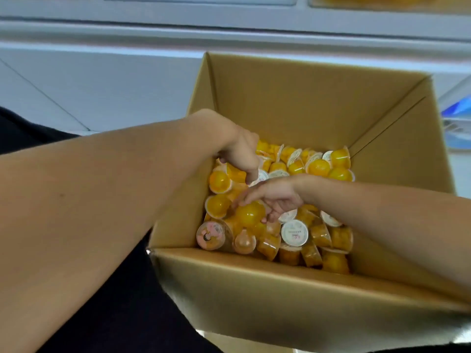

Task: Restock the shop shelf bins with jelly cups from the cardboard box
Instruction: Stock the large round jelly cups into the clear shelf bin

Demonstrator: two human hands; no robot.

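Observation:
An open cardboard box [293, 103] sits in front of me, its bottom covered with several yellow jelly cups [318, 166] with white foil lids. Both my hands reach down into it. My left hand [242, 154] is at the far left of the pile, fingers curled downward onto a white-lidded cup [261, 176]; what it holds is partly hidden. My right hand [272, 198] lies lower in the middle, its fingers curled round a yellow jelly cup [251, 212]. A pink-lidded cup [210, 235] lies at the near left corner.
White shop shelving [127, 80] runs behind and to the left of the box. At the very top edge a bin with yellow contents [382, 1] shows. Blue-and-white packaging [458, 123] sits at the right edge. My dark clothing [114, 314] is at the lower left.

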